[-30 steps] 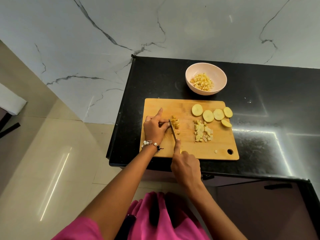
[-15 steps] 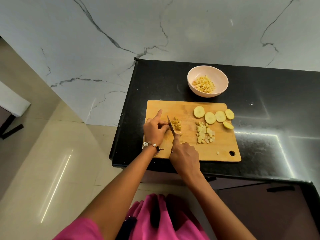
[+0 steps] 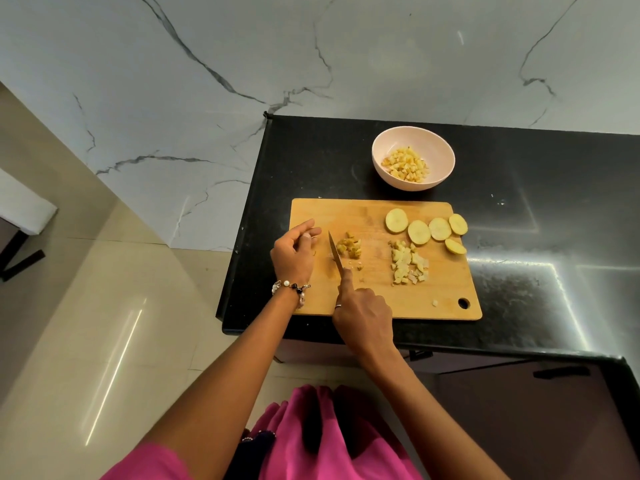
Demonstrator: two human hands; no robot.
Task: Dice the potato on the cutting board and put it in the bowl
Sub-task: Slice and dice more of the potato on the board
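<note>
The right hand grips the knife beside a small diced pile on the cutting board. The left hand, loosely curled and holding nothing, stays left of the blade, probably for safety. Five potato slices wait far right, near the bowl, which already holds dice.

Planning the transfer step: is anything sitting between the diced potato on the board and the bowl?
Nothing visible does. The diced piles lie on the cutting board; bare board and black counter separate them from the bowl. The potato slices sit off to the right.
</note>
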